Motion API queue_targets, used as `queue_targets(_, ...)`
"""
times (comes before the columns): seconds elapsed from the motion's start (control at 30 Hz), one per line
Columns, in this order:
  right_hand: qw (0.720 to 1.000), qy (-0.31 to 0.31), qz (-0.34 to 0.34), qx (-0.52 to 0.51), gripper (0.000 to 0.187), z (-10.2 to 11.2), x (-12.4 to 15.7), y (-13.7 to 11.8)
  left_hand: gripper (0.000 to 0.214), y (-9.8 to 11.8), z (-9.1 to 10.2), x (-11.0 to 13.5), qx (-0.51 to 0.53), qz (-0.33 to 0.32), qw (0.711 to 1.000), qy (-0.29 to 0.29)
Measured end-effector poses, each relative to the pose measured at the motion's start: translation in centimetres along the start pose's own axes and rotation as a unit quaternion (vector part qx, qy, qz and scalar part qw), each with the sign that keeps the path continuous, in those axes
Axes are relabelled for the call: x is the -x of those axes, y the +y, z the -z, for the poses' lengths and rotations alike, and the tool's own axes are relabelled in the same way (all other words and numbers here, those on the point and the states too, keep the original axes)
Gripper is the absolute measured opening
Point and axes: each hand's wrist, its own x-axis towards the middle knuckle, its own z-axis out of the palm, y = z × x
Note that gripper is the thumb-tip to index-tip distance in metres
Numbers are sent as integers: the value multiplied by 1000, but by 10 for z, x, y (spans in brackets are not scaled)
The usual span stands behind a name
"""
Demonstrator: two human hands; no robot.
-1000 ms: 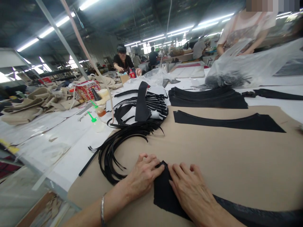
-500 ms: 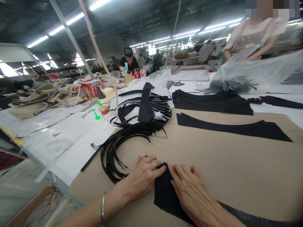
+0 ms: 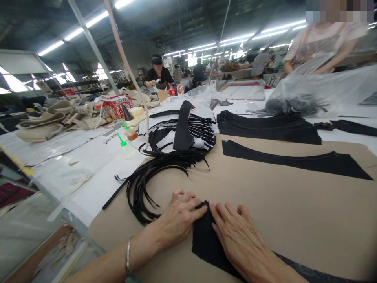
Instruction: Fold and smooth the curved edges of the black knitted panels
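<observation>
A black curved fabric piece (image 3: 203,237) lies under both my hands on a beige sheet (image 3: 282,208). My left hand (image 3: 178,214) has its fingers curled, with the thumb and forefinger closed at the upper left corner of the piece. Across its right edge rests my right hand (image 3: 238,234), fingers stretched out and pressing down, forefinger tip near the same corner. The right hand and forearm hide the middle of the piece; a darker strip (image 3: 297,267) of it comes out on the right. Beyond lies a similar black piece (image 3: 294,158).
Left of my hands curls a bundle of black strips (image 3: 137,192). Behind it are more strips with a black panel (image 3: 183,127) on top, and stacked black pieces (image 3: 265,129). Green-tipped bottles (image 3: 126,149) stand at left. A co-worker (image 3: 326,47) handles a plastic bag (image 3: 321,86).
The view has shifted slightly. My hands and the black piece stay nearly as they were. A person in the background has lowered a hand holding something light blue.
</observation>
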Motion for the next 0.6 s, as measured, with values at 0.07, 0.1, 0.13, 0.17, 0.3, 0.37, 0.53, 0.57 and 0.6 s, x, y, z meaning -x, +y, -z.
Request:
queue_targets(0.07, 1000, -8, -10, -18, 38, 7, -2, 1, 35, 0, 1, 0, 4, 2, 1000, 2)
queue_targets(0.1, 999, -17, -16, -28, 37, 12, -4, 1, 35, 1, 1, 0, 7, 2, 1000, 2)
queue_targets(0.13, 999, -30, -22, -40, 36, 16, -6, 2, 35, 1, 1, 1, 10, 2, 1000, 1)
queue_targets(0.17, 997, -44, -25, -50, 35, 20, -7, 3, 35, 2, 1, 1, 12, 3, 1000, -1)
queue_targets(0.3, 995, -76, -28, -66, 34, 27, -11, 7, 36, 3, 2, 2, 8, 7, 1000, -9)
queue_targets(0.37, 995, -78, -22, -59, 34, 26, -11, 7, 37, 3, 2, 1, 2, 6, 1000, -9)
queue_targets(0.53, 999, -37, -10, -21, 36, 17, -7, 5, 36, 3, 2, 1, -1, 5, 1000, -4)
queue_targets(0.57, 1000, -25, -5, -12, 35, 15, -5, 5, 36, 3, 2, 1, -2, 4, 1000, -3)
queue_targets(0.6, 1000, -14, 1, -4, 36, 12, -4, 6, 36, 3, 2, 1, -5, 3, 1000, -3)
